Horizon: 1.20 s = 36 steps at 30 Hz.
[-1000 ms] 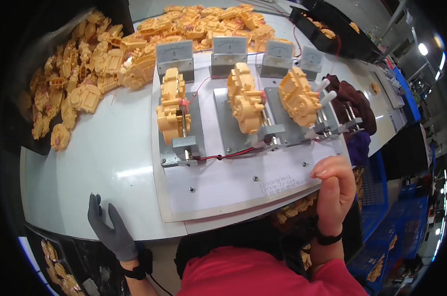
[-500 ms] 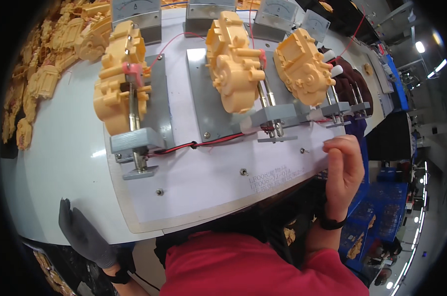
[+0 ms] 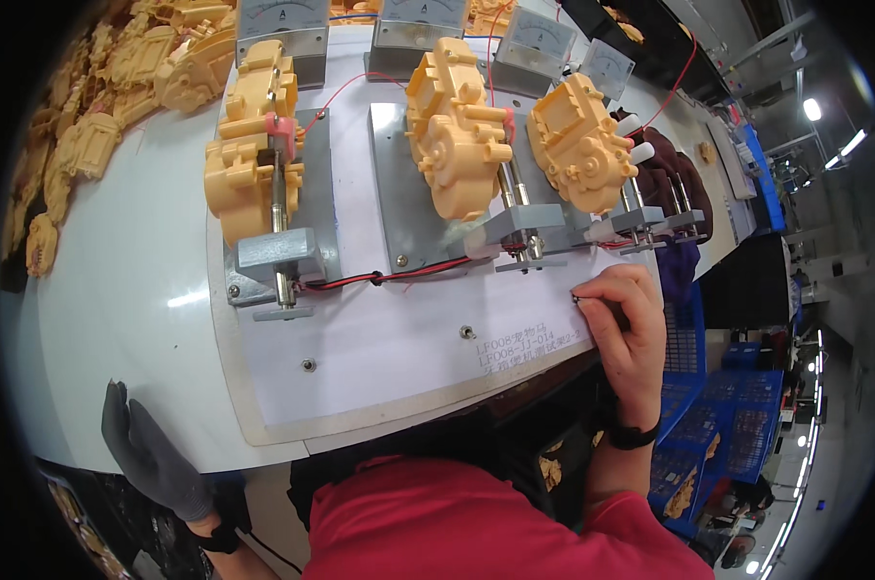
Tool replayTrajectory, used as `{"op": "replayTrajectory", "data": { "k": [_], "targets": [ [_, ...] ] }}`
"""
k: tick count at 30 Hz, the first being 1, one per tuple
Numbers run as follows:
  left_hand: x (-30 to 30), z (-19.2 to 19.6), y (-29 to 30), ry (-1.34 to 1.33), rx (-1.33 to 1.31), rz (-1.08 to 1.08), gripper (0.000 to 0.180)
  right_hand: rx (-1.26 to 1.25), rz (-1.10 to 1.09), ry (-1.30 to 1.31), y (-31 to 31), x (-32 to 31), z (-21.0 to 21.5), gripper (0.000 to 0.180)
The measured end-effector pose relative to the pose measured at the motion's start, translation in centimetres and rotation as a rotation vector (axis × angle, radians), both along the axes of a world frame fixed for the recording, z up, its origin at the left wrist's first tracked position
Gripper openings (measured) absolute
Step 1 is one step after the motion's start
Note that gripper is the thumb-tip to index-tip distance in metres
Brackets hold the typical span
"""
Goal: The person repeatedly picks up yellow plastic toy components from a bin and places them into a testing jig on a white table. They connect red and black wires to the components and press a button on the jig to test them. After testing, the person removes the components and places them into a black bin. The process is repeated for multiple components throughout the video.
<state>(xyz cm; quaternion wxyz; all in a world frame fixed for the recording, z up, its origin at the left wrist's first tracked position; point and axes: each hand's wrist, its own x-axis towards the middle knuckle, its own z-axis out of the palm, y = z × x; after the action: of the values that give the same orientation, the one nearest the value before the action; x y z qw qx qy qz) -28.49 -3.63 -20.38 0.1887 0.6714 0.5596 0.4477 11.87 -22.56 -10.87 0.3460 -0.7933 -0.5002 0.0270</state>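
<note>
left hand (image 3: 152,454), in a dark grey glove, lies flat and spread on the near edge of the white counter (image 3: 118,290), holding nothing, well apart from the fixtures. on the pale test board (image 3: 360,338) three yellow plastic gearboxes sit in grey clamps: the left gearbox (image 3: 249,155), the middle gearbox (image 3: 457,140) and the right gearbox (image 3: 580,145), with a red and black wire (image 3: 379,278) running between the clamps and grey dial meters (image 3: 285,21) standing behind. right hand (image 3: 626,333), bare, rests at the board's near right edge with fingers curled narrow, pinching what looks like a small dark switch or screw (image 3: 578,299); too small to tell which. judging by this, the step in hand is working that control while the gearboxes sit clamped; the next move likely calls for a fine, steady pinch. each gearbox is a blocky, ribbed yellow housing with round gear bulges.
</note>
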Motion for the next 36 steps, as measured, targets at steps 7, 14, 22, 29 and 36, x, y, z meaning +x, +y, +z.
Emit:
{"op": "replayTrajectory", "data": {
  "k": [7, 14, 22, 29, 36],
  "targets": [
    [-0.2, -0.2, 0.1, -0.042, 0.012, -0.035, 0.036, 0.014, -0.036, -0.085, 0.4, -0.5, -0.2, 0.006],
    [0.0, -0.5, 0.3, -0.083, 0.085, -0.069, 0.034, 0.043, -0.042, -0.098, 0.4, -0.5, 0.0, 0.009],
    [0.8, 0.5, 0.0, 0.025, 0.093, 0.016, 0.032, 0.101, 0.161, -0.117, 1.3, -4.6, 2.3, 0.026],
    [0.8, 0.4, 0.2, 0.083, 0.109, 0.036, 0.032, -0.029, 0.251, -0.098, 4.2, -6.6, 1.2, 0.024],
    [0.3, 0.1, 0.1, 0.104, 0.142, 0.012, 0.033, -0.028, 0.184, -0.106, 4.8, -6.9, 0.3, 0.012]
  ]
}}
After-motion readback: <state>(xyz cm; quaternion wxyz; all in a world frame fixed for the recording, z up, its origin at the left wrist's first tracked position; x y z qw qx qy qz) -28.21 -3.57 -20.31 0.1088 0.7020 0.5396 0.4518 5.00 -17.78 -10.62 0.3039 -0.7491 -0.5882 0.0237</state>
